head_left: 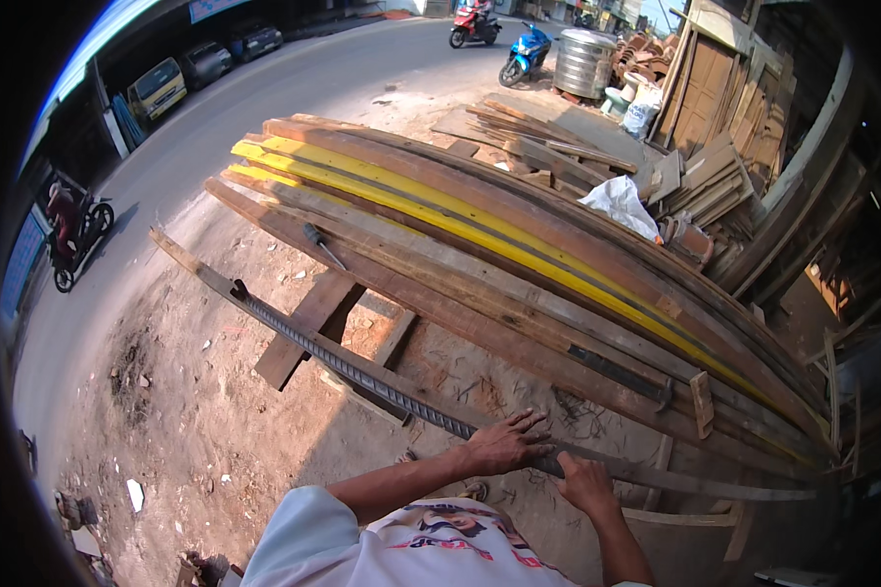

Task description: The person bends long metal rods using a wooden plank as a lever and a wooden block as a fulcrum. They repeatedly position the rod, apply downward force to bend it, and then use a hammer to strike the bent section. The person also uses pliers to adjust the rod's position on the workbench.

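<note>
A long ribbed steel pry bar (347, 367) with a hooked far end lies along a narrow wooden plank (695, 477) in front of me. My right hand (587, 483) is closed round the bar's near end. Over the bar and plank, just left of it, my left hand (507, 443) rests with its fingers stretched out. Beyond the plank, a dark hammer-like tool (617, 372) lies on a brown beam (440, 321). A tool with a dark handle and thin metal shaft (323, 245) lies farther left on the beams.
Several long beams, some painted yellow (440, 220), lie side by side beyond. A short cross timber (308, 328) supports them from below. A small wood block (702, 404) leans at the right. Motorbikes (527, 54) and a road (362, 68) are farther off. Scrap wood (715, 186) stands at right.
</note>
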A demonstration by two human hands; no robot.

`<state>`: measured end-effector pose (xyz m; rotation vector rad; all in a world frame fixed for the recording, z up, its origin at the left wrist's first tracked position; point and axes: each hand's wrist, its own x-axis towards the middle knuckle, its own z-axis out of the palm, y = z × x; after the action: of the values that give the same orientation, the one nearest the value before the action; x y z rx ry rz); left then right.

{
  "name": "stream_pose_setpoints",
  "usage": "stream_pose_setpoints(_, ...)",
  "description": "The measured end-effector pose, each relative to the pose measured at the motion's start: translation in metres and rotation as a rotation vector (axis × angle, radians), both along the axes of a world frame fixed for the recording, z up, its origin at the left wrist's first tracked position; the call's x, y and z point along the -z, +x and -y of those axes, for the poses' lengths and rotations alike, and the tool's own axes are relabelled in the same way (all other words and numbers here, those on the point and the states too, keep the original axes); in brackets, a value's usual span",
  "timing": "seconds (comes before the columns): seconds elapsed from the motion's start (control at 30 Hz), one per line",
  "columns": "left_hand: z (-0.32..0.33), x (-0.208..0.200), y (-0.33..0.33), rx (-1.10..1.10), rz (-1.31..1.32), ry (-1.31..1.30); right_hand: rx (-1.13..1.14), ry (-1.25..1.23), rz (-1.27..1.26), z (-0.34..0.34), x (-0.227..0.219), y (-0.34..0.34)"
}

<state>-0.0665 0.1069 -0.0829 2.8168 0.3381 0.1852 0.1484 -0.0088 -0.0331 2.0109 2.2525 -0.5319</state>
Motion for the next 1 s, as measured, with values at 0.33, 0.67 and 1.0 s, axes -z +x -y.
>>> stream_pose_setpoints(0.33,0.0,0.009,-0.001,-0.093,0.1,-0.088,-0.027,0.056,0.014,-0.014,0.009,-0.03)
stream_pose_setpoints(0.67,0.027,0.015,-0.019,-0.064,0.318,-0.013,0.007,-0.106,0.003,0.001,-0.007,-0.053)
stream_pose_setpoints(1.0,0.014,0.018,-0.012,-0.021,-0.031,0.071,-0.033,-0.105,-0.057,-0.019,0.022,-0.038)
